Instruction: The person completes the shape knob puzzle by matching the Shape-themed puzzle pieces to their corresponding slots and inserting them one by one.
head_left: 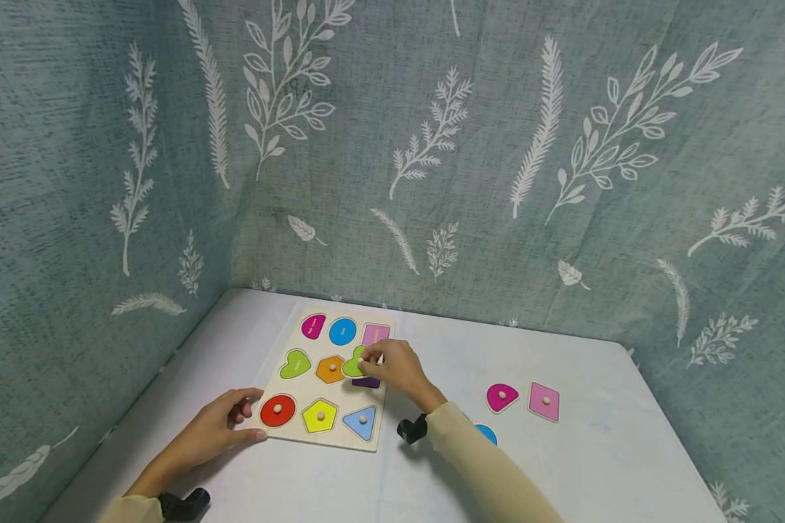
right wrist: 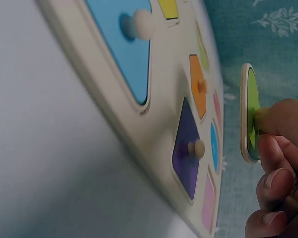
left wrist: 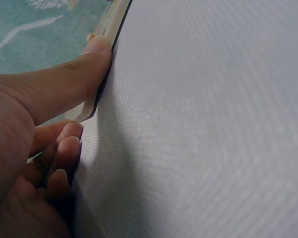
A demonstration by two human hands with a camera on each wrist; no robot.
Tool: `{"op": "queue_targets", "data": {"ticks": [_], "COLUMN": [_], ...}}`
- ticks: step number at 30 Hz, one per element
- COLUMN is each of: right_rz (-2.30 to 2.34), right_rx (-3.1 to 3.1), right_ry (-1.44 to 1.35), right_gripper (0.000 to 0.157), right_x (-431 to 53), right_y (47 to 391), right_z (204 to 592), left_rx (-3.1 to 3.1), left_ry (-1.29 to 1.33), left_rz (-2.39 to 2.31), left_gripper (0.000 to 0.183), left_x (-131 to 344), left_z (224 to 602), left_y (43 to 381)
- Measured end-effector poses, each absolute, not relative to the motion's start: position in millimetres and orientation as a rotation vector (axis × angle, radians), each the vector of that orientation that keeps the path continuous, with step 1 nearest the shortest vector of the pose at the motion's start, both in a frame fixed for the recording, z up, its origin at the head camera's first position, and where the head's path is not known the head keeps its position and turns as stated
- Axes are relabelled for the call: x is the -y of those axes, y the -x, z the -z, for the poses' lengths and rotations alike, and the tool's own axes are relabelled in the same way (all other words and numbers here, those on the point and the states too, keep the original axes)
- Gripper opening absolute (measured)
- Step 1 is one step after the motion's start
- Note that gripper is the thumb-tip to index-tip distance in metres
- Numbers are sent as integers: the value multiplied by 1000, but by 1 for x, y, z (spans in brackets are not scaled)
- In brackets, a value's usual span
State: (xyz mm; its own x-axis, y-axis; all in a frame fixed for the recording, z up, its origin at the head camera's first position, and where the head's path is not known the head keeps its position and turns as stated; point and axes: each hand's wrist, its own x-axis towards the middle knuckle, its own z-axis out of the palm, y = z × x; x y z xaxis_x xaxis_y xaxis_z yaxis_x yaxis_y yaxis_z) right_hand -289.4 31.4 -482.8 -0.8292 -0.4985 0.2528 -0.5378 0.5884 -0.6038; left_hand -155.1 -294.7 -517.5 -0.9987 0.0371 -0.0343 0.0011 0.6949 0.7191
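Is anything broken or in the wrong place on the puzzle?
Nothing looks broken. But a magenta piece, a pink piece and a blue piece, partly hidden by the sleeve, lie on the table, away from the board, where spaces in their colors sit unfilled. The right hand holds a green piece.

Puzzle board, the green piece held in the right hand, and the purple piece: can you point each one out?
Puzzle board (head_left: 306, 388): head view, bare wood between the middle and near rows.
Green piece (right wrist: 252, 99): right wrist view, its green face.
Purple piece (right wrist: 183, 157): right wrist view, its face beside the knob.
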Motion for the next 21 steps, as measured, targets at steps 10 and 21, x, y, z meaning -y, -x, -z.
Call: {"op": "queue_targets", "data": {"ticks": [10,21], "right_rz": [-1095,-993], "right_rx": [2745,2742], "right_ry": [-945,-1011], "right_gripper": [6,7], "right_x": [-11,20], "right_y": [289,287], "right_z": [480,482], "left_rx": [-2843,-2834], "left_ry": [-31,-13], "left_rz": [-1213,-1218], "left_gripper": [85,85], "left_x": [296,295], "left_z": [519,518], "left_y": [156,157]}}
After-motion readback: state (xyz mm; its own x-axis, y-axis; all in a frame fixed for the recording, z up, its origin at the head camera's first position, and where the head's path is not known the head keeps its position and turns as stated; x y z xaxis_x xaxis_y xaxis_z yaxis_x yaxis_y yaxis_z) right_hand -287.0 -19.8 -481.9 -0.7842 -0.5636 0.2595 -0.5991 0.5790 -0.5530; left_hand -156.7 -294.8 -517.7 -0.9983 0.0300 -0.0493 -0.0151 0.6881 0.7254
